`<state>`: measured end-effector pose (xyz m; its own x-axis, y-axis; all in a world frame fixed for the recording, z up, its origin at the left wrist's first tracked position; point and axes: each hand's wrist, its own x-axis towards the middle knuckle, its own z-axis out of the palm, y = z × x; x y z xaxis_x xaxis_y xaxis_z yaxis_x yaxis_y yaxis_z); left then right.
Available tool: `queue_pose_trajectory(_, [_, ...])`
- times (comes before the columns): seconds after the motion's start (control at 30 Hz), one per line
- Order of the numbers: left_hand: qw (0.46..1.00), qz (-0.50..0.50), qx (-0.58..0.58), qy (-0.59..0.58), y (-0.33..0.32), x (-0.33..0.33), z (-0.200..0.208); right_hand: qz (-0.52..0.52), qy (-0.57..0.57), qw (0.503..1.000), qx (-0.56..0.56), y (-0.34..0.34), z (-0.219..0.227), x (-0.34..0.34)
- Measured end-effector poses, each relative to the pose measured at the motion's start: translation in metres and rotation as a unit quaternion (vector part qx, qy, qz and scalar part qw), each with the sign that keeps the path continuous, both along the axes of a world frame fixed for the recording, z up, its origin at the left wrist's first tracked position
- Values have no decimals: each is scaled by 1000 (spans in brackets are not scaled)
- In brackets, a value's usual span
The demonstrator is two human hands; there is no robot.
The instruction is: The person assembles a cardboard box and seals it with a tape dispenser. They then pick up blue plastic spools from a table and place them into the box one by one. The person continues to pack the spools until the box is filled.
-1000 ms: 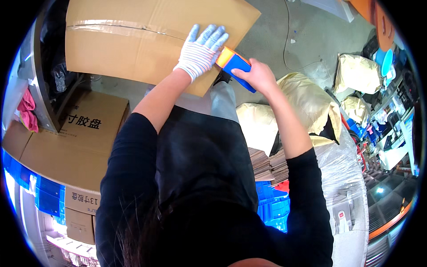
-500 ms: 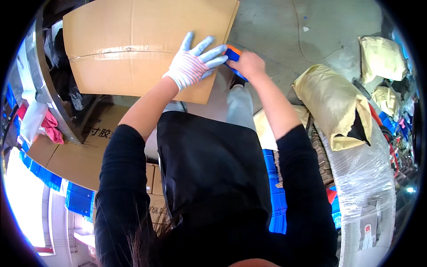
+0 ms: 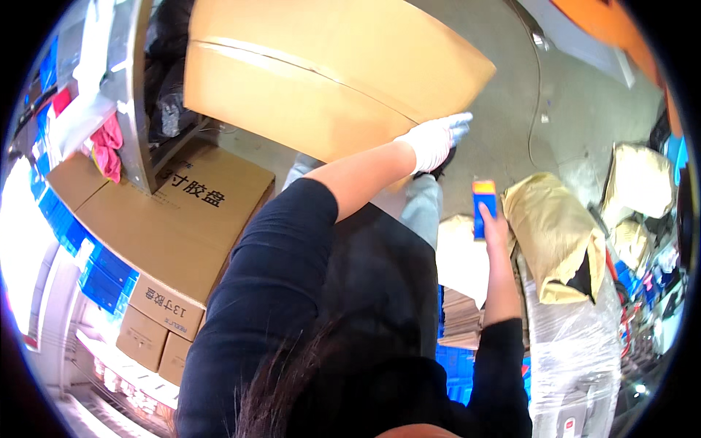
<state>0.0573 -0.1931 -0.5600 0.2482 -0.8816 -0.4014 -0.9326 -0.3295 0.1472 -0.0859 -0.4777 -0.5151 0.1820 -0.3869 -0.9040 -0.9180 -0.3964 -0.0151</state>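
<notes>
Over grey floor (image 3: 504,139), left hand (image 3: 432,144) meets carton (image 3: 328,77), right hand (image 3: 497,229) holds blue tool (image 3: 483,201).

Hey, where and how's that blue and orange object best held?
Probably by the blue and orange object's blue body, coming from the person's side. It is long and blocky, its orange end pointing away from the person, and the right grip is around the blue part, thumb along its face.
</notes>
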Motion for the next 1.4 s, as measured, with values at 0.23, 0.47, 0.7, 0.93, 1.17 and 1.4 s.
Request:
queue_pose_trajectory(0.23, [900, 401, -174, -2, 259, 29, 2, 13, -383, 918, 103, 113, 57, 81])
queue_pose_trajectory(0.47, [685, 704, -24, -186, 372, 80, -14, 549, -626, 544, 101, 454, 74, 280])
queue_pose_trajectory(0.7, [578, 806, -59, 108, 448, 126, -13, 625, -644, 439, 52, 642, 86, 370])
queue_pose_trajectory(0.93, [477, 861, -37, 170, 468, 119, -47, 334, -465, 802, -168, 342, -19, 209])
queue_pose_trajectory(1.17, [476, 873, -10, 106, 467, 116, -36, -61, -289, 929, -223, 257, -55, 119])
queue_pose_trajectory(1.4, [257, 855, -346, 288, 382, 54, 110, -196, -411, 890, -20, 113, -117, 76])
